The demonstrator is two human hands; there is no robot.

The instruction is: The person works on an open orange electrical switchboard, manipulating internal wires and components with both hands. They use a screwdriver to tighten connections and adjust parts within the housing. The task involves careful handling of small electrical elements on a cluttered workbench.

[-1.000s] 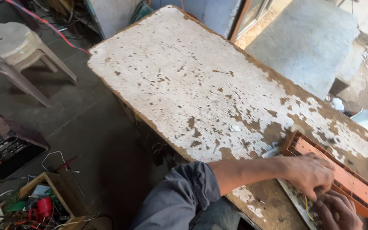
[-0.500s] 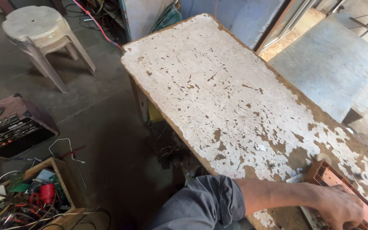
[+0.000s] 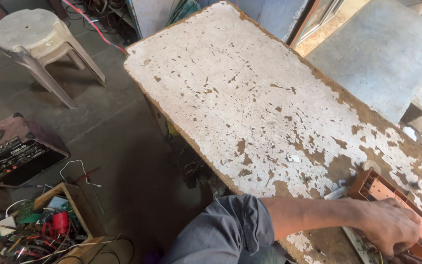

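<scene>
Lower right corner: left hand (image 3: 389, 227), knuckles up, fingers curled down over the near edge of an orange-brown plastic casing (image 3: 401, 205) on the table (image 3: 250, 98); fingertips hidden beneath the palm, so cannot tell whether closed on anything. Casing cut off by the right and bottom frame edges, only its ribbed corner and one long side visible. Just below the hand, a sliver of a pale circuit board (image 3: 362, 242) with thin wires, mostly out of frame. Right hand almost wholly out of view, at most a dark sliver at the bottom edge, state impossible to judge. Grey rolled sleeve (image 3: 225, 232) above the bare forearm. On the peeling white tabletop, a small pale chip (image 3: 293, 158), too small to identify. On the floor to the left: plastic stool (image 3: 35, 41), dark amplifier-like box (image 3: 13, 154) partly cut off, wooden crate (image 3: 69, 193) tangled with wires and parts, contents hard to sort out.
</scene>
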